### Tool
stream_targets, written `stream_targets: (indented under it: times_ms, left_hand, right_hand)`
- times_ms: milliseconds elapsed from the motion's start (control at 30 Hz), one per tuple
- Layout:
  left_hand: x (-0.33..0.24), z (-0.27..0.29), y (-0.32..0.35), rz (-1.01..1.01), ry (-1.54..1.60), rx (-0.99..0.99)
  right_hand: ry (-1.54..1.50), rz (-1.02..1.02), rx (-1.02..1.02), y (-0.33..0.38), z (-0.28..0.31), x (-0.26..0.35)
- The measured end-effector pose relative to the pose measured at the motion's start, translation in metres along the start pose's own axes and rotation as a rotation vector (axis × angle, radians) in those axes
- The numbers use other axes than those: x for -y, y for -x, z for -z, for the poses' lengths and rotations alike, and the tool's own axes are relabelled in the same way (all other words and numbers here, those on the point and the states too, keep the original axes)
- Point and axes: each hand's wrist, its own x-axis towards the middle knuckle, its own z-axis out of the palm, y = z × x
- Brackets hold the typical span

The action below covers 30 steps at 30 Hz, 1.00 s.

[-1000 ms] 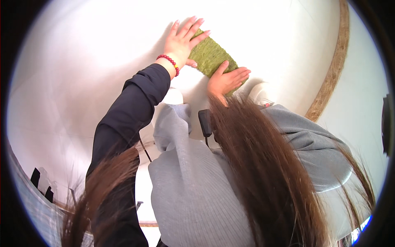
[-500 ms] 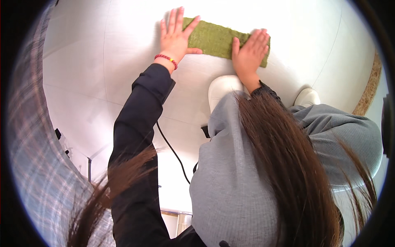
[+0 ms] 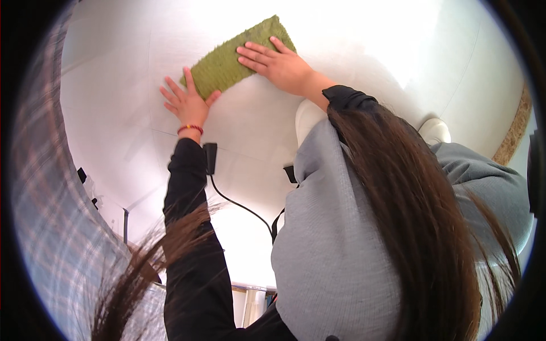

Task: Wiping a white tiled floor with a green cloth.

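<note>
A green rectangular cloth with fuzzy edges lies flat on the pale tiled floor, slanting up toward the right. My left hand rests at its lower left end with fingers spread, partly on the cloth and partly on the floor. A red beaded bracelet circles that wrist. Across the right half of the cloth, my right hand lies flat, fingers stretched to the left. Neither hand grips the cloth; both press on it from above.
A black device with a cable is beside my left sleeve. Plaid fabric hangs along the left. My light shoes stand on the floor near my grey trousers. A brown stone border edges the floor at right.
The cloth has slid left and turned, its left end now nearer to me. Both hands went with it: the left moved down-left, the right moved left and turned sideways.
</note>
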Motion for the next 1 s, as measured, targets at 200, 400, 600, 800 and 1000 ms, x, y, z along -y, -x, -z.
stream_targets:
  times_ms: [200, 400, 600, 800, 1000]
  left_hand:
    - [-0.033, -0.047, 0.138, 0.202, 0.102, 0.127]
    - [-0.056, -0.056, 0.18, 0.091, 0.274, -0.075]
    - [-0.058, -0.023, 0.155, 0.024, 0.491, -0.063]
    - [-0.062, -0.023, 0.145, -0.16, 0.351, -0.036]
    - [-0.084, -0.012, 0.08, -0.454, 0.265, -0.181]
  right_hand:
    - [-0.07, 0.359, 0.37, 0.023, 0.014, 0.01]
    - [-0.149, 0.294, 0.422, 0.006, 0.013, 0.012]
    - [-0.16, 0.127, 0.168, 0.029, 0.008, -0.006]
    - [-0.125, 0.101, 0.273, 0.031, 0.037, -0.037]
    - [-0.148, 0.069, 0.226, 0.037, 0.058, -0.11]
